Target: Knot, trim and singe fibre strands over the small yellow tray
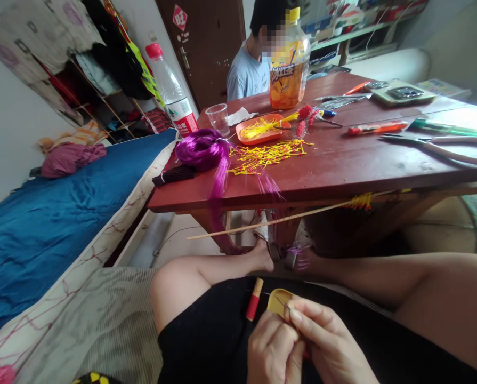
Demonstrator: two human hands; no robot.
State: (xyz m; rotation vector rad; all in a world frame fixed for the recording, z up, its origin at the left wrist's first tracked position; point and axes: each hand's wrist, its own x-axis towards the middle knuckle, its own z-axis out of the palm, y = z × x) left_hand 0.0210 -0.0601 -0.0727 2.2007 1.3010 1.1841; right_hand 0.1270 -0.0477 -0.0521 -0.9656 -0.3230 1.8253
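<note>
Over my lap, my left hand (274, 344) and my right hand (328, 330) meet, both closed. A thin dark strand (281, 303) pokes out from the right thumb and fingertips; its kind is too small to make out. The left fingers are curled tightly against the right ones, hiding whatever is between them. Just behind the hands lies a small yellow dish (276, 305), partly covered by them. A short tube with a red end and a tan end (255, 300) rests beside it on the black cloth over my lap.
The red-brown table (326, 173) carries a purple thread bundle (202, 152), yellow stamens (268, 156), an orange tray (244, 140), pliers (430, 144) and bottles. A thin wooden stick (262, 226) juts out below its edge. Another person (246, 72) sits across; a blue-covered bed (74, 197) stands left.
</note>
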